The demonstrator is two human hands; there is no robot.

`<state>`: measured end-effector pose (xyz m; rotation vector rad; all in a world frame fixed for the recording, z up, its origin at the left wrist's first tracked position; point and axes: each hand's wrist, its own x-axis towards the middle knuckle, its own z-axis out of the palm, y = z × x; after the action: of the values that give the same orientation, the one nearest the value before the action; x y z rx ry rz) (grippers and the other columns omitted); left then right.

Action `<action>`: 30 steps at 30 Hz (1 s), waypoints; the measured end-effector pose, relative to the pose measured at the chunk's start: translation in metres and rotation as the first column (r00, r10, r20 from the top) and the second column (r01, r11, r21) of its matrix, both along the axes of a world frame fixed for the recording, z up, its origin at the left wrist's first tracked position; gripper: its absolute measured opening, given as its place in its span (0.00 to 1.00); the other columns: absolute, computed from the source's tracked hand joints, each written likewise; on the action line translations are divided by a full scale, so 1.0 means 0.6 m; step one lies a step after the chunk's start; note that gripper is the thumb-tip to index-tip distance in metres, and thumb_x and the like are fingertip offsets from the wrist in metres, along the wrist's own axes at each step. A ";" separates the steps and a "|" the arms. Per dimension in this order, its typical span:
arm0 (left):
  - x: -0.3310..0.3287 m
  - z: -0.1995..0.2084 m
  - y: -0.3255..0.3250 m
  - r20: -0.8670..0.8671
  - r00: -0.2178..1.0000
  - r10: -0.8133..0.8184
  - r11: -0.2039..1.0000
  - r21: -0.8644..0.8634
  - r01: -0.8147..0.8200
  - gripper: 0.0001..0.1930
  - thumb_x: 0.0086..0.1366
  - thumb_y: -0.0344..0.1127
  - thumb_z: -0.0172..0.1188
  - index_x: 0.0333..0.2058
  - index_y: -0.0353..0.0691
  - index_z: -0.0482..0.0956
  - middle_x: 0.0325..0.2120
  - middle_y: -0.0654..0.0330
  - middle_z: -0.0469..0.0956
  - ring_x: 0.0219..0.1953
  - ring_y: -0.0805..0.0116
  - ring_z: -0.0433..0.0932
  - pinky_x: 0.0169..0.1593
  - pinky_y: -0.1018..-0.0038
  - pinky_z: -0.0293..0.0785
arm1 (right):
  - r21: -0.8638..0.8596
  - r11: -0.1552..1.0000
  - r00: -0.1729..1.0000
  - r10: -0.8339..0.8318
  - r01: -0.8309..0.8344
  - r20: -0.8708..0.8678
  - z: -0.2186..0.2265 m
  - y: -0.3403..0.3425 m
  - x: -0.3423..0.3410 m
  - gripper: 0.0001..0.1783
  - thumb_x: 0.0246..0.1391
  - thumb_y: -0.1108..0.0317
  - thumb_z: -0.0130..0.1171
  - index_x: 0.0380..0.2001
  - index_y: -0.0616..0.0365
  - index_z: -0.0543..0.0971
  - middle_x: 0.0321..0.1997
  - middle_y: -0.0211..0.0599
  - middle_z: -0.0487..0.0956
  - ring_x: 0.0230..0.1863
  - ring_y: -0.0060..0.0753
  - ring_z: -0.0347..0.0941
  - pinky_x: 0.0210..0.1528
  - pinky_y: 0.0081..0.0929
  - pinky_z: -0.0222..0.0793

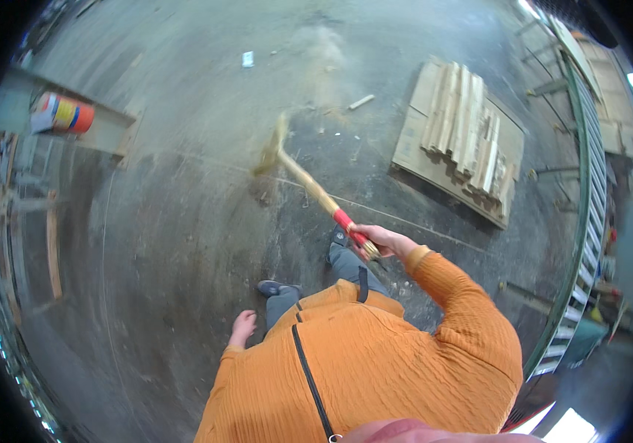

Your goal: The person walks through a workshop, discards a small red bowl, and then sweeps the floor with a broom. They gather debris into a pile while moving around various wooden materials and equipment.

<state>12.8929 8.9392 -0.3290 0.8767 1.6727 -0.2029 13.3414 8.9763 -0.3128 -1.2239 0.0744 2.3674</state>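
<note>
My right hand [383,242] is closed round the handle of a broom [305,179], near its upper end. The handle is pale wood with a red band just below my grip. It slants away to the left, down to a straw-coloured head [271,151] at the floor, smeared by motion. Hanging low at my left side, my left hand [243,325] has its fingers curled in, and nothing shows in it. Pale dust and small scraps [324,111] lie on the floor beyond the broom head, with a short light stick [361,102] among them.
A stack of wooden boards [464,118] lies on a flat panel [410,148] at the right. Past it runs a long green-framed roller conveyor [590,199]. A red-and-yellow can [73,116] rests on a metal beam [106,136] at the left. A small white scrap [248,59] lies farther off.
</note>
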 end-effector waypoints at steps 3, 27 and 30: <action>0.089 -0.015 -0.049 0.020 0.967 -0.255 0.952 0.179 0.248 0.17 0.55 0.40 0.51 0.43 0.39 0.71 0.37 0.51 0.75 0.42 0.61 0.74 0.45 0.71 0.68 | 0.040 0.927 0.922 0.364 -0.372 0.135 0.047 0.014 -0.008 0.11 0.48 0.61 0.51 0.27 0.57 0.69 0.17 0.29 0.70 0.16 0.21 0.69 0.17 0.20 0.67; 0.300 0.025 -0.254 -0.129 0.961 0.245 0.961 -0.101 -0.259 0.12 0.59 0.39 0.49 0.39 0.42 0.73 0.26 0.62 0.72 0.27 0.74 0.69 0.30 0.78 0.66 | 0.214 0.379 0.388 0.475 -0.900 0.790 -0.173 0.358 0.200 0.10 0.44 0.63 0.56 0.29 0.56 0.78 0.20 0.30 0.75 0.17 0.22 0.69 0.19 0.23 0.66; 0.418 0.010 -0.118 0.119 0.868 0.483 0.872 0.028 -0.489 0.12 0.60 0.38 0.49 0.42 0.43 0.72 0.24 0.65 0.71 0.23 0.79 0.66 0.26 0.82 0.65 | 0.152 0.663 0.371 0.203 -0.733 0.906 -0.159 0.535 0.313 0.20 0.48 0.53 0.51 0.19 0.60 0.76 0.12 0.37 0.74 0.15 0.30 0.72 0.17 0.29 0.68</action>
<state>13.1436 8.8685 -0.3229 0.4701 1.7462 0.2381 13.5294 9.2971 -0.4084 -2.1116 -1.4088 1.6318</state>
